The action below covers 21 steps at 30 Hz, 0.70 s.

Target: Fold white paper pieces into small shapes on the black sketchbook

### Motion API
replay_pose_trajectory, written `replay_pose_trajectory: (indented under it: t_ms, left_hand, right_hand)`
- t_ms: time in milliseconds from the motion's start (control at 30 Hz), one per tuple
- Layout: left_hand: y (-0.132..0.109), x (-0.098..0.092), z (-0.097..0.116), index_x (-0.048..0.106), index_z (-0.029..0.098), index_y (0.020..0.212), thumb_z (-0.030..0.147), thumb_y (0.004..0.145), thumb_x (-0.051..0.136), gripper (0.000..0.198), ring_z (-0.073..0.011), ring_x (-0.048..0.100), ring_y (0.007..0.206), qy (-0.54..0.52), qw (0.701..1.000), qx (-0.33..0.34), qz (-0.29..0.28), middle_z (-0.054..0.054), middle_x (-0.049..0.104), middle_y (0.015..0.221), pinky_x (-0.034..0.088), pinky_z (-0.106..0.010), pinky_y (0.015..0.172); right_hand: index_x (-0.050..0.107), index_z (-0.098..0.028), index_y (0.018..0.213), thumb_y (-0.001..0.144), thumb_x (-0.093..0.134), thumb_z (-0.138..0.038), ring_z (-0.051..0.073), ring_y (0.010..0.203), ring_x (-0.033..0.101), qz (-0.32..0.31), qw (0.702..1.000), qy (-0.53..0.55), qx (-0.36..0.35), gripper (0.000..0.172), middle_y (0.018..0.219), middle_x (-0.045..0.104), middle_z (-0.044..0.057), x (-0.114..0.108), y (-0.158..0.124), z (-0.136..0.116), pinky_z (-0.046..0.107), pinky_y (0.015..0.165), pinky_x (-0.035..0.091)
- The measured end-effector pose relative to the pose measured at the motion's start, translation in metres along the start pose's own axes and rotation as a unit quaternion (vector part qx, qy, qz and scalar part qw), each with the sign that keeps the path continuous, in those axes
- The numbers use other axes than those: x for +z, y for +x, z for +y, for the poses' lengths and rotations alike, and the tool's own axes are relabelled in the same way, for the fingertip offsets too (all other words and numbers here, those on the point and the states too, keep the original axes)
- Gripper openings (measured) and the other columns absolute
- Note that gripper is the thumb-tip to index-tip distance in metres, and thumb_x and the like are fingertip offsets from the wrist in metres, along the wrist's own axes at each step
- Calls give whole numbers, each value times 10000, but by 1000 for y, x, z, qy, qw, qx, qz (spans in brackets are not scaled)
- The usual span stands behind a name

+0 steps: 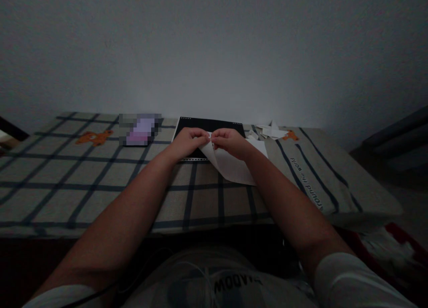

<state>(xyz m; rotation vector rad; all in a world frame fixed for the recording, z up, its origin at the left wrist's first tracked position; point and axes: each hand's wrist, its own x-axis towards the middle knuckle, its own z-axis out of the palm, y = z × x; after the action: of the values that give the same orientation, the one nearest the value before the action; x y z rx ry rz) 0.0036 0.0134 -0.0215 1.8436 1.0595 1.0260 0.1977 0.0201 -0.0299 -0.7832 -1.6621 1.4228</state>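
A white sheet of paper [236, 165] is pinched at its upper left part by both hands, its left edge curling up from the table. My left hand [190, 141] has thumb and fingertips closed on the paper. Right beside it, my right hand [230, 141] pinches the same spot, fingertips almost touching the left ones. Under the hands lies a black notebook [209, 124] with punched holes along its edges. The sheet covers part of the notebook's right side. Small folds between the fingertips are too tiny to make out.
Crumpled or folded white paper pieces [272, 130] lie to the right of the notebook. A blurred phone-like device [142, 132] sits to the left. A checked cloth [110, 196] with bear prints covers the table, which stands against a grey wall [214, 54].
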Motion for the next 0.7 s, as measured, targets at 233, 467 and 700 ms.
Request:
replay_pose_trajectory:
  t_ms: [233, 467, 700]
  left_hand:
    - [-1, 2, 1, 720, 174, 710, 403, 686, 661, 237, -178, 612, 748, -16, 1000, 7, -13, -21, 705, 747, 469, -305, 756]
    - [-2, 4, 6, 686, 179, 676, 426, 670, 648, 250, -173, 584, 717, -25, 1000, 1, -13, -13, 671, 702, 458, -310, 734]
    - [-2, 8, 9, 663, 184, 652, 447, 657, 639, 265, -180, 580, 723, -36, 999, -24, -2, -15, 648, 682, 467, -320, 739]
  right_hand:
    - [632, -183, 740, 690, 756, -344, 120, 655, 554, -4, 999, -29, -18, 210, 683, 608, -14, 1, -1, -1, 278, 670, 461]
    - [623, -190, 740, 666, 767, -382, 115, 666, 526, 24, 997, -51, -47, 251, 686, 593, -21, 7, -2, -4, 278, 668, 434]
    - [615, -197, 742, 685, 732, -354, 118, 658, 502, 35, 989, -116, -81, 204, 683, 579, -23, 7, -4, -3, 280, 651, 409]
